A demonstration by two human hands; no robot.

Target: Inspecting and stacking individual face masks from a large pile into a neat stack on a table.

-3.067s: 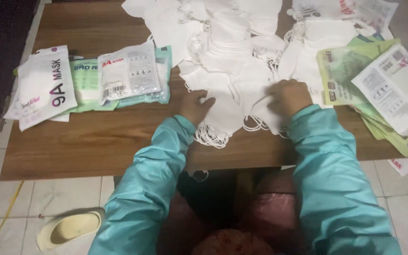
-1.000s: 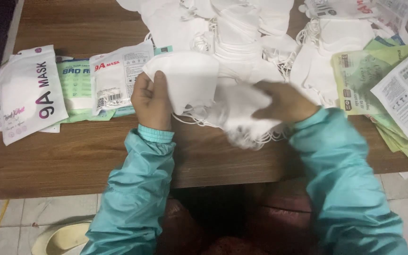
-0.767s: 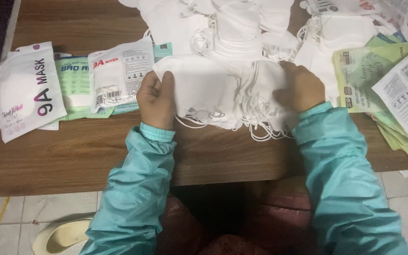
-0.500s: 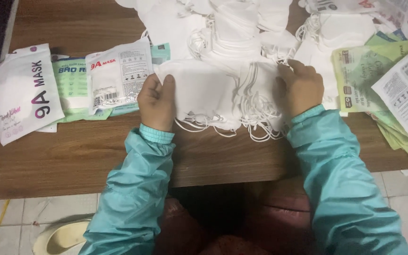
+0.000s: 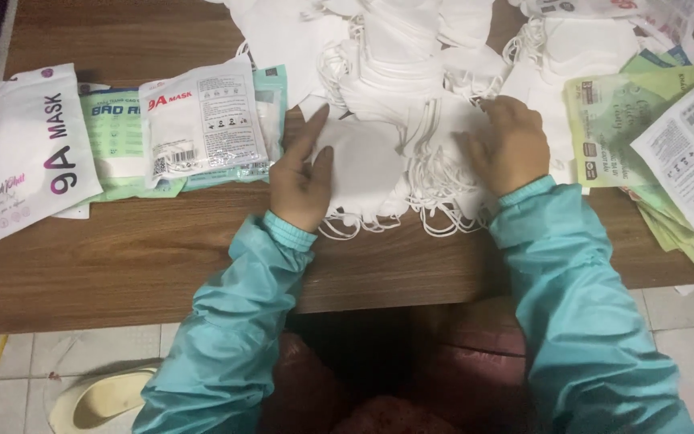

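White cloth fills our view: a stack of masks [image 5: 399,165] lies on the wooden table [image 5: 138,257], near its front edge, ear loops spilling toward six o'clock. Our left hand [image 5: 303,181] rests flat on the stack's nine o'clock end, fingers spread open; our right hand [image 5: 508,145] presses its three o'clock end, fingers loosely curled. At nine o'clock lie sealed mask packets [image 5: 202,120]; at three o'clock, green packets [image 5: 612,120]. More loose masks [image 5: 395,40] pile at twelve.

White masks [image 5: 379,157] with white ear loops lie on a brown wood-grain desk [image 5: 122,257]. Sleeves [image 5: 226,337] are teal. Packets: white [image 5: 30,149] with black and pink print, pale green [image 5: 612,128], mint [image 5: 118,137].
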